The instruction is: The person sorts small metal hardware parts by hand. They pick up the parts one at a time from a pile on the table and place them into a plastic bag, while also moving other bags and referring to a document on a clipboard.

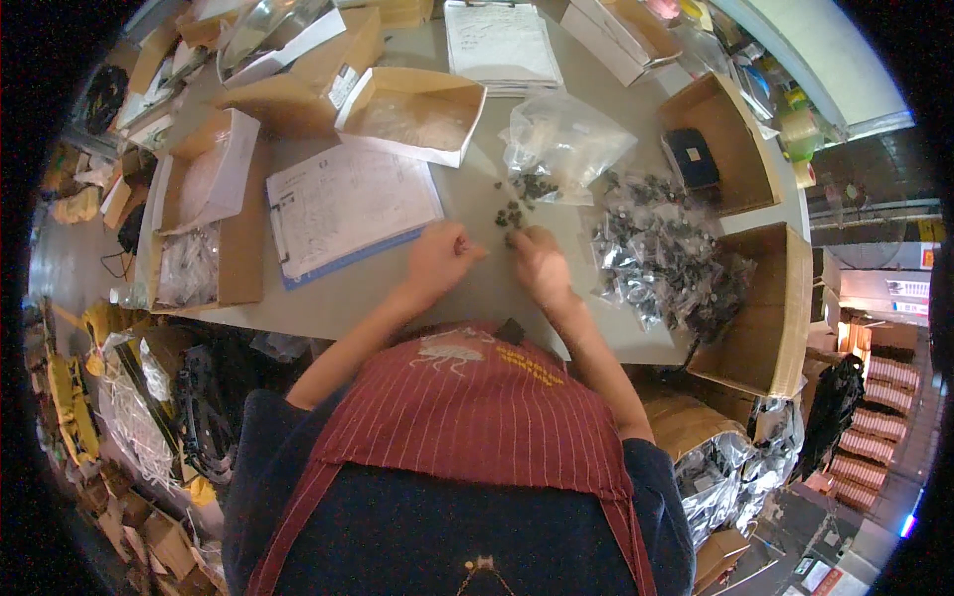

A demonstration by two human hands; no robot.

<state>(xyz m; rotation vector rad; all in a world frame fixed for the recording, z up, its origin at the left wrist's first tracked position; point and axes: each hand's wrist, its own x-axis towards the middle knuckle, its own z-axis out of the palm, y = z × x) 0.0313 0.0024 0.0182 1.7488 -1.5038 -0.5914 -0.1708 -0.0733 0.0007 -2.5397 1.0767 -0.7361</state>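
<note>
My left hand [440, 262] is held over the near part of the grey table, its fingers curled together; whatever lies in them, if anything, is hidden. To its right, my right hand [541, 266] reaches down with bent fingers pressed together at the near end of a scatter of small dark parts [512, 214]. One such part seems to be at its fingertips. Just beyond lies a clear plastic bag [566, 139], its mouth toward the parts and a few more dark pieces beside it. A heap of small clear bags with dark pieces inside [656, 253] spreads to the right.
A clipboard with papers [348, 204] lies left of my hands. An open white-edged carton [412, 114] stands behind it, another carton [209, 179] at the left. Brown boxes [760, 308] border the right edge. A paper stack [502, 50] lies at the back.
</note>
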